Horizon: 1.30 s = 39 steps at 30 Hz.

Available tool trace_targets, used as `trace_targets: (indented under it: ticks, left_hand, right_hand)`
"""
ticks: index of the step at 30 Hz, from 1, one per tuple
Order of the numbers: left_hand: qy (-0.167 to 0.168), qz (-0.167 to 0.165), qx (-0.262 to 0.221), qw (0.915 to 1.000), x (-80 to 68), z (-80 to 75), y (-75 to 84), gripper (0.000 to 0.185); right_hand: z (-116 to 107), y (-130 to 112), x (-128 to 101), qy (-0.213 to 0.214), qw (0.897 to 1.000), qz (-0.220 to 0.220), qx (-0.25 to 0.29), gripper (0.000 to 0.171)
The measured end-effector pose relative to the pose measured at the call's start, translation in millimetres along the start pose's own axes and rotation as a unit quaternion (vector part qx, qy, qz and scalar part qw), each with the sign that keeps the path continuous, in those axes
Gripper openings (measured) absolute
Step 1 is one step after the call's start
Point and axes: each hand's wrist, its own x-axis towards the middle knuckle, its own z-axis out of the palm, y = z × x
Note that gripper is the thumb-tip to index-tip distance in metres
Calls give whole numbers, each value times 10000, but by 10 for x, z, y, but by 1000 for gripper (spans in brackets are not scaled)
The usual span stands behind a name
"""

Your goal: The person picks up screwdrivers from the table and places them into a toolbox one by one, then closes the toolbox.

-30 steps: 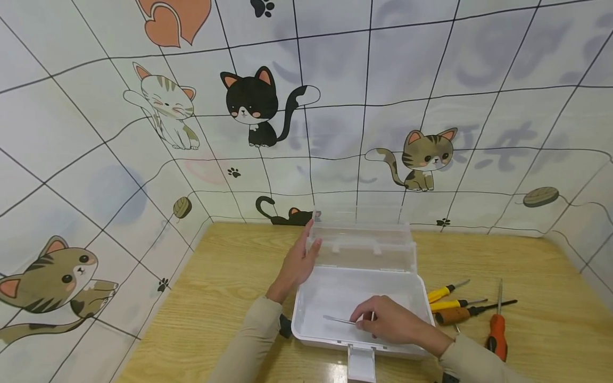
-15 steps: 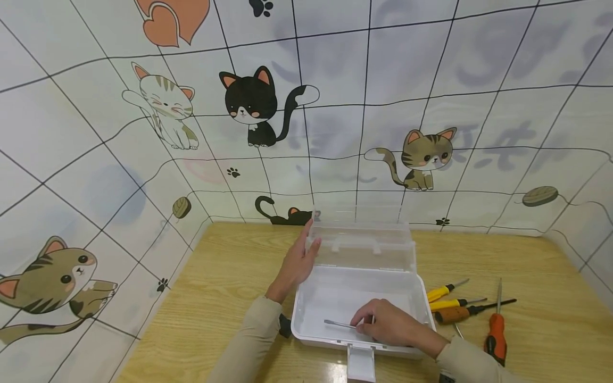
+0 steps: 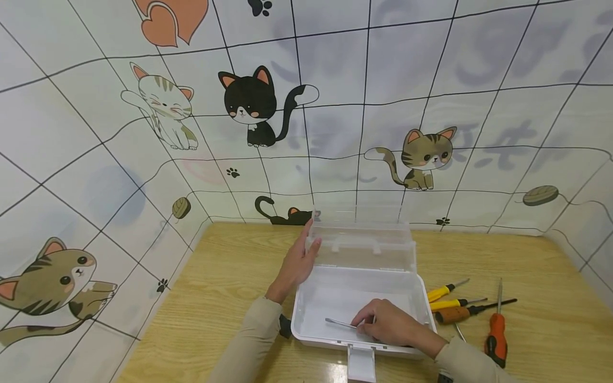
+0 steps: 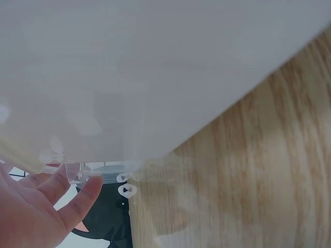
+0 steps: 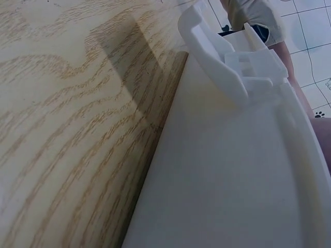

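In the head view a white plastic toolbox [image 3: 306, 338] lies open on the table, its clear lid [image 3: 359, 255] raised at the back. My left hand [image 3: 298, 260] holds the lid's left edge, thumb in front and fingers behind. The left wrist view shows this hand [image 4: 44, 209] beside the clear plastic. Over the box floor my right hand [image 3: 390, 322] pinches a thin flat-tipped metal rod [image 3: 339, 322] that points left; its other end is hidden by the fingers. The right wrist view shows the box's front wall [image 5: 227, 170] and white latch [image 5: 258, 67], not the rod.
Right of the box lie two yellow screwdrivers [image 3: 442, 305], a brown-handled screwdriver [image 3: 450, 316] and a red-and-black one [image 3: 497, 335]. Another thin metal rod [image 3: 460, 333] is near the right sleeve. Behind the wooden table [image 3: 230, 282] stands a cat-patterned wall [image 3: 335, 133].
My right hand has shifted very slightly with the metal rod, whose tip is now a little lower and farther right. The left hand and lid have stayed put.
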Motion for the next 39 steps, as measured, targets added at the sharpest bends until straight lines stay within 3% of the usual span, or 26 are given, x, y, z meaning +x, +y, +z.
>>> trace_targets:
  ticks: [24,39]
  left_hand:
    - [-26,52,-107,9999,4,5,-23,65]
    - [-61,15,-175,9998,-10,-2,-13,64]
  right_hand:
    - [20,26,-8,-4,9999,-84,123,7]
    - [5,-3,-22,-123,9994,321,-33,6]
